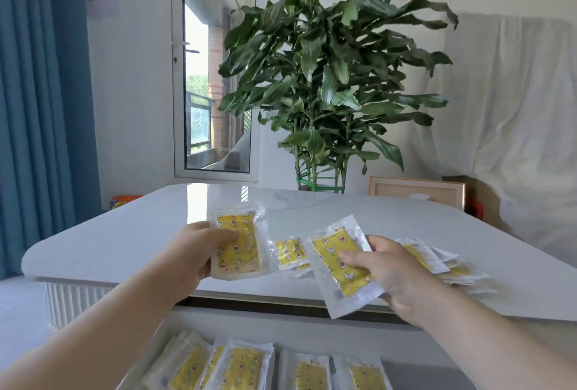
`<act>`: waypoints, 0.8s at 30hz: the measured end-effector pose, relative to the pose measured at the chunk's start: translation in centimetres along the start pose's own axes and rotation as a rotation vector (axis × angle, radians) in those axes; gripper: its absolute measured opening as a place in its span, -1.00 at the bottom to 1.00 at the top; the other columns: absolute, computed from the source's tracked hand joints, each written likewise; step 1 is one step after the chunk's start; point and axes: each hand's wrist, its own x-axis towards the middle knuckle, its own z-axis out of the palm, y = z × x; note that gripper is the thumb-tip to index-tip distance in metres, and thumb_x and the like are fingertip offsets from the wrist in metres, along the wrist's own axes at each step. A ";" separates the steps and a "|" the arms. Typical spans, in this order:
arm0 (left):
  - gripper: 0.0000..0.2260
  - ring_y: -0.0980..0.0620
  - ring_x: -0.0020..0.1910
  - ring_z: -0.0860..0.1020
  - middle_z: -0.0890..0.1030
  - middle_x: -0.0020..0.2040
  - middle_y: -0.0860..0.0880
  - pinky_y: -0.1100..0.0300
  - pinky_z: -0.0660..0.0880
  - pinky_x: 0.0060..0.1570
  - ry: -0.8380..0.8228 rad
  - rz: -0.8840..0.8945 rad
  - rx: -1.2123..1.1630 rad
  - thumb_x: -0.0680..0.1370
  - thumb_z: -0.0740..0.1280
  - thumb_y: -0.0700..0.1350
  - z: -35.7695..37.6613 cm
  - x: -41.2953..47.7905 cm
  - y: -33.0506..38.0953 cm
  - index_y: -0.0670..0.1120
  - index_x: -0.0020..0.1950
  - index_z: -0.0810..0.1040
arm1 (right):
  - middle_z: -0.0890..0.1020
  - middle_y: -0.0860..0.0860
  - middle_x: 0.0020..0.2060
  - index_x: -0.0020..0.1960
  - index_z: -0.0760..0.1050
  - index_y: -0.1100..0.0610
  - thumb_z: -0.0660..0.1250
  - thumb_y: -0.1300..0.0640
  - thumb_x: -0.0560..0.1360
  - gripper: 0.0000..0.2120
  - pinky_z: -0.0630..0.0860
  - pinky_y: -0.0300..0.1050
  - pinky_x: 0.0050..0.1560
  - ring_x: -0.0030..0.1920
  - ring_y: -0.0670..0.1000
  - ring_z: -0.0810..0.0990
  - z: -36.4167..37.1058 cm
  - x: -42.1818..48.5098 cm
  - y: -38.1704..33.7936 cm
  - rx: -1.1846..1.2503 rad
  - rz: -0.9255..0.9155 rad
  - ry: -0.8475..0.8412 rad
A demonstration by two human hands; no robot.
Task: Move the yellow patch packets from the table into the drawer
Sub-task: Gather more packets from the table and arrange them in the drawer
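Observation:
My left hand (199,252) grips a small stack of yellow patch packets (242,244) in clear wrappers, held just above the white table (125,233). Another yellow patch packet (338,268) is pinched in my right hand (384,271) over the table's front edge. More packets lie on the table: one between my hands (288,254) and a loose pile (449,268) behind my right hand. Below the table edge the open drawer (315,335) holds several yellow packets (243,367) laid in a row.
A large green potted plant (321,77) stands behind the table. A framed picture (415,191) leans at the back right beside a white draped sheet (515,124). A blue curtain (40,108) hangs on the left by a window.

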 end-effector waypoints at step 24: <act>-0.88 0.00 -0.33 0.59 0.61 -0.24 -0.11 0.17 0.59 -0.24 -0.474 -0.667 0.817 0.55 0.25 -0.32 7.0 1.6 -13.8 -0.20 -0.14 0.54 | 0.68 0.26 -0.18 -0.14 0.56 0.31 0.27 0.37 0.47 -0.91 0.59 0.04 -0.06 -0.26 0.18 0.66 -8.3 -3.8 6.2 0.108 0.489 -0.113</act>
